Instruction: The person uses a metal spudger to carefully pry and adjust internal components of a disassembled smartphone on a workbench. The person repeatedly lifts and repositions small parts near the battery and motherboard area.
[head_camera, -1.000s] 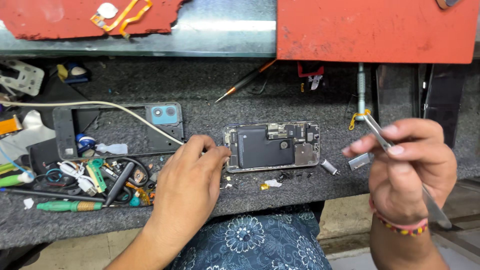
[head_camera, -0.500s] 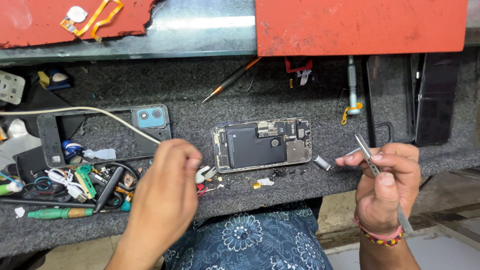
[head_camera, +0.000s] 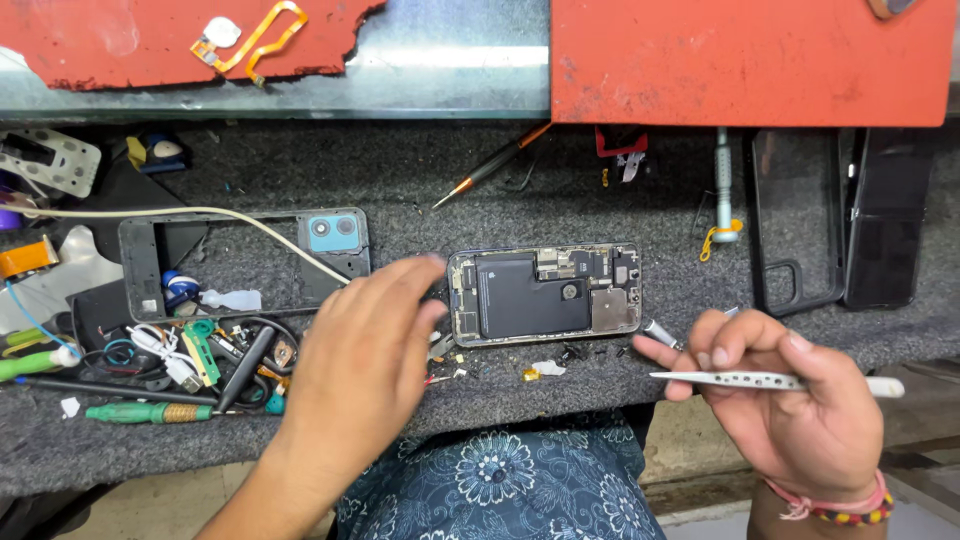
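Head view is showing an opened phone lying flat on the grey bench, its insides facing up. The left hand is hovering just beside the phone's left end, fingers loose and grasping nothing. The right hand is pinching metal tweezers near the phone's lower right corner, tips pointing left.

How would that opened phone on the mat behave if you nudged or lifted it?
The opened phone lies flat on the grey mat, so it would probably slide rather than roll or tip. Its frame looks rigid. The exposed inner parts seem fragile, and the tiny loose bits beside it would likely scatter.
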